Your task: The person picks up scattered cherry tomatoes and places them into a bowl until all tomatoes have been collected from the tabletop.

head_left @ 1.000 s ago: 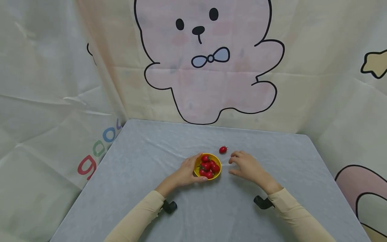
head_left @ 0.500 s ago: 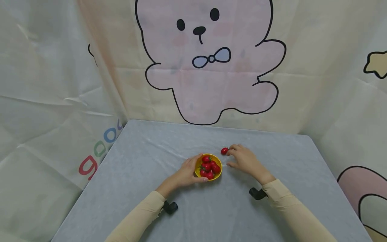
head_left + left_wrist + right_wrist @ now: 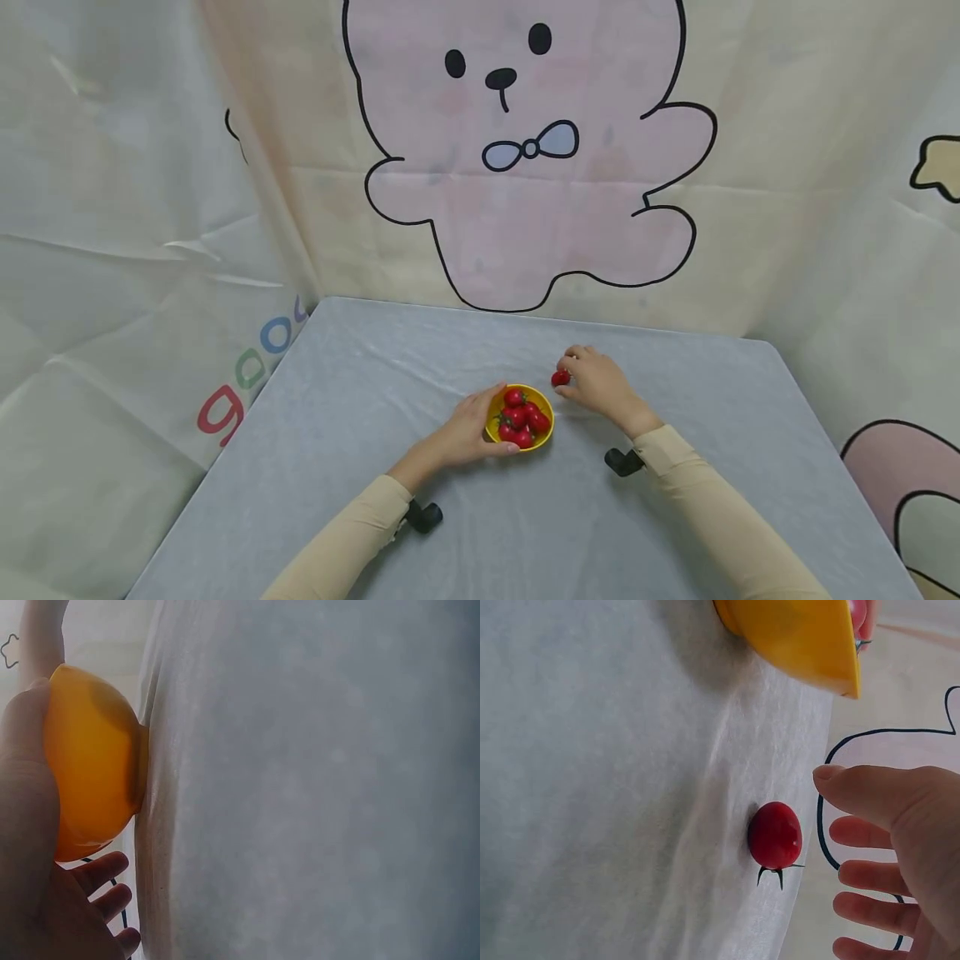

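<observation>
My left hand (image 3: 467, 430) holds a small yellow bowl (image 3: 552, 422) on the table, thumb on the near side and fingers on the far side. Several red cherry tomatoes (image 3: 514, 417) lie in the bowl. In the left wrist view the outside of the bowl (image 3: 94, 757) shows, its foot against the cloth. One loose cherry tomato (image 3: 560, 378) rests on the table behind and right of the bowl. My right hand (image 3: 597, 382) is over it, fingers spread around it. The right wrist view shows this tomato (image 3: 775, 835), green stem on, with a gap to the fingers.
A pale grey-blue cloth covers the table (image 3: 390, 350). Behind it hangs a cream curtain (image 3: 757, 208) with a pink bear drawing. A black wrist camera (image 3: 624, 462) hangs under the right forearm, another camera (image 3: 424, 517) under the left.
My right hand has moved forward and left to the loose cherry tomato, its fingers now around it in the head view. The left hand and the bowl stay in place.
</observation>
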{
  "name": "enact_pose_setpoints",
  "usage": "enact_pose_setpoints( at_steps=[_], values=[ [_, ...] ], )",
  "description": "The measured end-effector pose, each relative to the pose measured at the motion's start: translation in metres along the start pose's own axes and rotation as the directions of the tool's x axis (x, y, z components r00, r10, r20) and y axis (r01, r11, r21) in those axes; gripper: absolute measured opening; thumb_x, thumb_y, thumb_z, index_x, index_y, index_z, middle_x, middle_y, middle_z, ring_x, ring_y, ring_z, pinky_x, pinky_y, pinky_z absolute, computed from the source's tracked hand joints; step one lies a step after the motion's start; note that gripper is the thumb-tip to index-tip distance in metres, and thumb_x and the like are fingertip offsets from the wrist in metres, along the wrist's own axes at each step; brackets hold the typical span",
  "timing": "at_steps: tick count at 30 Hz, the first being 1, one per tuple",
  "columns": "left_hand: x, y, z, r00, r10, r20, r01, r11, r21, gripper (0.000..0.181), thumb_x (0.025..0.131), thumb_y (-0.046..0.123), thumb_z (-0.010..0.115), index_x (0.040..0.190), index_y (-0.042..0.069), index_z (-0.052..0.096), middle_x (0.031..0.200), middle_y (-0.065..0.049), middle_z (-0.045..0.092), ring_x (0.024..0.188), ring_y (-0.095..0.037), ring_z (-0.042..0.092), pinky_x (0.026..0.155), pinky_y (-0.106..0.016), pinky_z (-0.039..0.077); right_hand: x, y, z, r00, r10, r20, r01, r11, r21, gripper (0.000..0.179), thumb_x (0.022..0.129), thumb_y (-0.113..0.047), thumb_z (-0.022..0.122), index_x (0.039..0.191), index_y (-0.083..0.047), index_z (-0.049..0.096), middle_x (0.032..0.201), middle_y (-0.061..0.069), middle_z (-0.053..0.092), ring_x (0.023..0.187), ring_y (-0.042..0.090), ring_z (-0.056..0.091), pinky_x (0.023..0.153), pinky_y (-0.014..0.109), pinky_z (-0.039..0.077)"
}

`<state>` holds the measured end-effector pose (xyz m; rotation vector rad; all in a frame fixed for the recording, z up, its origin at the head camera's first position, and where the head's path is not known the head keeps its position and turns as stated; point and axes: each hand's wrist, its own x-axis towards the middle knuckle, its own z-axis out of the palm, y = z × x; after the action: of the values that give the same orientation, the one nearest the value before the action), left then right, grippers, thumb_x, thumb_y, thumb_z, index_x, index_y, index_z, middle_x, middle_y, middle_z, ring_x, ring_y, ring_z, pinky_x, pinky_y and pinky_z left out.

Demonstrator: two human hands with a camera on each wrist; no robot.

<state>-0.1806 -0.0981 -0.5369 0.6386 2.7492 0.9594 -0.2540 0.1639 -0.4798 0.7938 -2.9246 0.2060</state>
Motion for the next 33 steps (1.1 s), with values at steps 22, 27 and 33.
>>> enact_pose_setpoints(
  at_steps=[22, 27, 33],
  values=[
    [-0.001, 0.002, 0.002, 1.000, -0.005, 0.011, 0.005, 1.000, 0.018, 0.106, 0.080, 0.067, 0.069, 0.159, 0.021, 0.015, 0.161, -0.004, 0.032, 0.145, -0.030, 0.034, 0.118, -0.051, 0.035, 0.010, 0.017, 0.024, 0.995, 0.056, 0.085, -0.056, 0.998, -0.006, 0.032, 0.081, -0.037, 0.080, 0.098, -0.011, 0.073, 0.105, 0.011, 0.065, 0.094, 0.028, 0.056, 0.080, 0.045, 0.055],
    [-0.002, 0.002, 0.003, 1.000, -0.006, 0.010, 0.005, 1.000, 0.013, 0.106, 0.080, 0.068, 0.068, 0.159, 0.022, 0.015, 0.161, -0.003, 0.033, 0.145, -0.030, 0.034, 0.117, -0.052, 0.037, 0.008, 0.021, 0.027, 0.996, 0.055, 0.064, -0.055, 0.998, 0.004, 0.032, 0.080, -0.037, 0.081, 0.093, -0.010, 0.072, 0.100, 0.011, 0.064, 0.090, 0.028, 0.055, 0.075, 0.044, 0.055],
    [-0.001, 0.004, 0.001, 1.000, -0.004, 0.006, 0.004, 1.000, 0.016, 0.104, 0.081, 0.066, 0.068, 0.159, 0.022, 0.015, 0.162, -0.003, 0.032, 0.145, -0.030, 0.034, 0.117, -0.052, 0.036, 0.007, 0.025, 0.026, 0.995, 0.086, 0.060, -0.086, 0.996, 0.000, 0.036, 0.080, -0.039, 0.081, 0.093, -0.007, 0.071, 0.096, 0.011, 0.064, 0.086, 0.026, 0.054, 0.069, 0.041, 0.052]
  ],
)
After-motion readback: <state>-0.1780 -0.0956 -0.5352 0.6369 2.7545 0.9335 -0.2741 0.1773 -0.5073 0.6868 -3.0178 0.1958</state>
